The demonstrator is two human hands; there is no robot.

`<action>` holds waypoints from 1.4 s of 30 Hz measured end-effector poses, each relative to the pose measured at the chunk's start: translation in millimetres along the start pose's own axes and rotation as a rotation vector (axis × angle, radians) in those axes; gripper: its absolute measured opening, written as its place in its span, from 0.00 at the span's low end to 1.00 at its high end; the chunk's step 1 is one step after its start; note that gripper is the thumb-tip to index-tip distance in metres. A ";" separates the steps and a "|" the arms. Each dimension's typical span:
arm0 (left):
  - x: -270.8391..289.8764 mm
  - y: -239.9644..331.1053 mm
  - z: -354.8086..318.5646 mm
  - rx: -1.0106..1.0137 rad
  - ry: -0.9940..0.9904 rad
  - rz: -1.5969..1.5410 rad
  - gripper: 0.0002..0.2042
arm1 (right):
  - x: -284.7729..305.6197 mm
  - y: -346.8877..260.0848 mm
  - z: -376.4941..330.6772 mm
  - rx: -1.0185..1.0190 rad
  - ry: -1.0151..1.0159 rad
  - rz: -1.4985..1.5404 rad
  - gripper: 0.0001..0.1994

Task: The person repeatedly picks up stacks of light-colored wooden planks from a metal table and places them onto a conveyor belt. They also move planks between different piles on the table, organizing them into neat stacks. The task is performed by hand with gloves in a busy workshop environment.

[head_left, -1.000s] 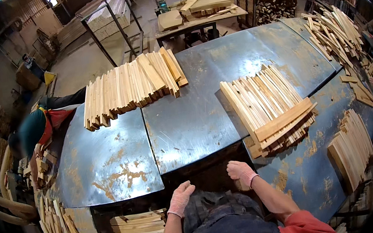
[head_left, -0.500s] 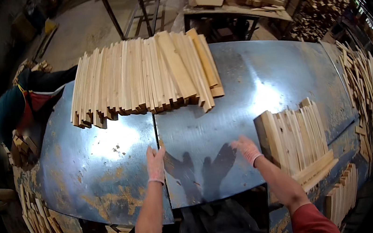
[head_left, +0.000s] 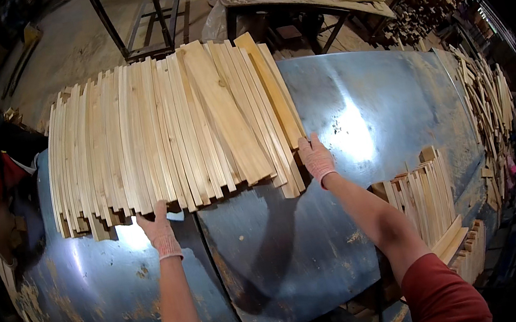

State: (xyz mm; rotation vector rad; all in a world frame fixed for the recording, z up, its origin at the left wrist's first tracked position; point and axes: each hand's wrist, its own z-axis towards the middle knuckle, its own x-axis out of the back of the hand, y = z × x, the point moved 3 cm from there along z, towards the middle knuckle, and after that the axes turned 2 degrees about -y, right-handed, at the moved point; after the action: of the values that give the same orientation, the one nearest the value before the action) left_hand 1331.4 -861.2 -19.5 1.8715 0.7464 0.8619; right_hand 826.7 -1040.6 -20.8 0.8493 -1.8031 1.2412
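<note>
A long row of pale wooden strips (head_left: 131, 138) lies side by side across the metal table (head_left: 347, 240). On top of its right part, one wider board (head_left: 225, 110) rests at a slant; a yellower strip (head_left: 271, 91) lies near the right end. My left hand (head_left: 160, 231), in a pinkish glove, is at the near ends of the strips, fingers apart, its fingertips at the wood. At the right end of the row, my right hand (head_left: 317, 160), gloved alike, has its fingers stretched out along the side of the last strip. Neither hand grips a strip.
A smaller stack of wooden strips (head_left: 419, 195) stands at the table's right. Loose sticks (head_left: 484, 98) are heaped beyond the right edge. Behind are a workbench (head_left: 315, 3) with boards and a dark metal frame (head_left: 142, 20). A person (head_left: 0, 156) is at the far left.
Both hands have moved forward from the bare metal to the row of strips, the left to its near ends, the right to its right end. The view has shifted closer to the row.
</note>
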 end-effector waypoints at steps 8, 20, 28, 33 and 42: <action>10.5 34.1 -12.4 0.083 -0.062 -0.009 0.56 | 19.1 -54.9 -4.0 -0.167 0.067 0.531 0.29; 22.8 53.7 -32.2 -0.030 -0.281 0.451 0.38 | 63.2 -85.4 15.5 0.011 -0.284 0.373 0.22; -71.8 132.6 42.3 -0.272 -0.238 0.728 0.51 | 14.2 -96.4 80.3 -0.058 0.001 0.187 0.31; -90.7 150.6 41.4 -0.175 -0.072 0.902 0.50 | 30.6 -139.7 53.0 -0.142 0.015 0.074 0.33; -58.3 120.7 -11.2 -0.267 -0.051 0.950 0.47 | 44.0 -95.8 -15.8 -0.150 -0.033 0.142 0.29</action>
State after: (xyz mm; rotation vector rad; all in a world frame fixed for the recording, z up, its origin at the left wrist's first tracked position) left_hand 1305.9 -949.3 78.9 1.9614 -0.3513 1.3914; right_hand 890.6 -1058.7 62.6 0.6712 -1.9843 1.1676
